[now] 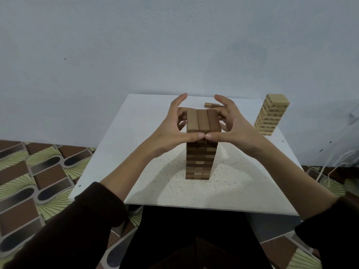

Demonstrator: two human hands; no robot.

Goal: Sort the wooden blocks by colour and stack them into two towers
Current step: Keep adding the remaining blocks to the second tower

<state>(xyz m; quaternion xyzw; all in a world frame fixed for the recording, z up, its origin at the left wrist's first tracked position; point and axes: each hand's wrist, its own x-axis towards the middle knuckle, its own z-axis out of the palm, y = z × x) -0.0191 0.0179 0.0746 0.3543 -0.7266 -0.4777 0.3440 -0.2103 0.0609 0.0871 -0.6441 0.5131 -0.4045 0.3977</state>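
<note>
tower (200, 162) top clasped by left hand (172, 129) and right hand (235, 127).

print on the pale tower (272, 115) too blurred to read

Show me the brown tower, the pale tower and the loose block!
brown tower (200, 164): head view, lower front face.
pale tower (271, 115): head view, middle of its side.
loose block (209, 104): head view, its top face.

Brown-stained wood, smooth, matt: dark tower (200, 162). Pale bare wood, matt, dark printed marks on faces: light tower (272, 115). White, matt, finely speckled: surface (136, 152). Painted, matt: wall (136, 45). Patterned, slight sheen: floor (29, 171). Dark matt cloth: sleeves (87, 220).
</note>
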